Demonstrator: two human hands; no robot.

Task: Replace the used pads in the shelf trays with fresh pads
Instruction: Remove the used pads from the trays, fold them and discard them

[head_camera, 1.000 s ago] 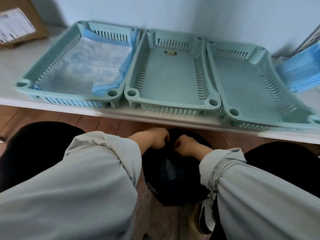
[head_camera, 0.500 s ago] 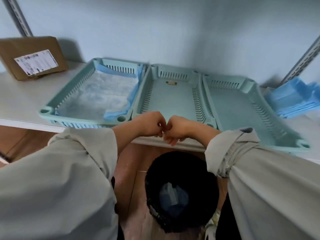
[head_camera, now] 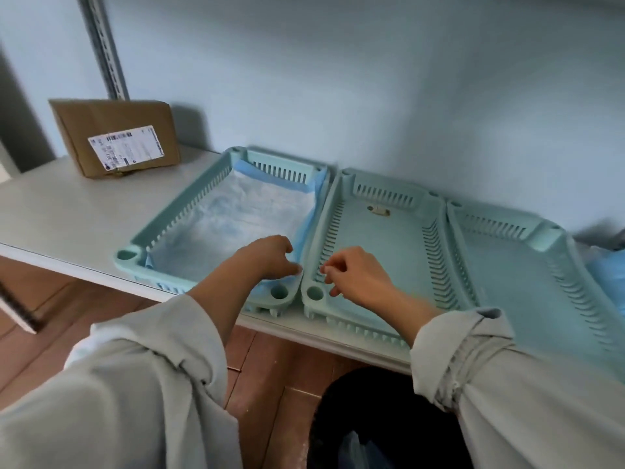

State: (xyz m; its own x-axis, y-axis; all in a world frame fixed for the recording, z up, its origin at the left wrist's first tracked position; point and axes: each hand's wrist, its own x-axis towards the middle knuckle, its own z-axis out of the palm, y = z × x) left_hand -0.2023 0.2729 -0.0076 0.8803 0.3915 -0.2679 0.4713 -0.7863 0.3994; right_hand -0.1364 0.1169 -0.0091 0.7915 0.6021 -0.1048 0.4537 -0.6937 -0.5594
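Three pale green slotted trays stand side by side on the white shelf [head_camera: 67, 211]. The left tray [head_camera: 126, 257] holds a used white pad with blue edges [head_camera: 233, 214]. My left hand [head_camera: 267, 258] is at that pad's near right corner and pinches its blue edge. The middle tray [head_camera: 382, 245] is bare apart from a small label at its far end. Over its near left corner hovers my right hand [head_camera: 355, 275], fingers loosely curled and holding nothing. No pad lies in the right tray [head_camera: 517, 265]. A sliver of blue fresh pads [head_camera: 608, 279] shows at the right edge.
A cardboard box with a label [head_camera: 118, 137] stands at the shelf's back left, beside a metal upright [head_camera: 105, 45]. Below the shelf, between my arms, a black bin [head_camera: 382, 421] sits on the reddish wood floor.
Both hands rose from the black bin to the shelf and moved apart. My left hand went to the left tray's pad; my right hand now hangs over the middle tray.
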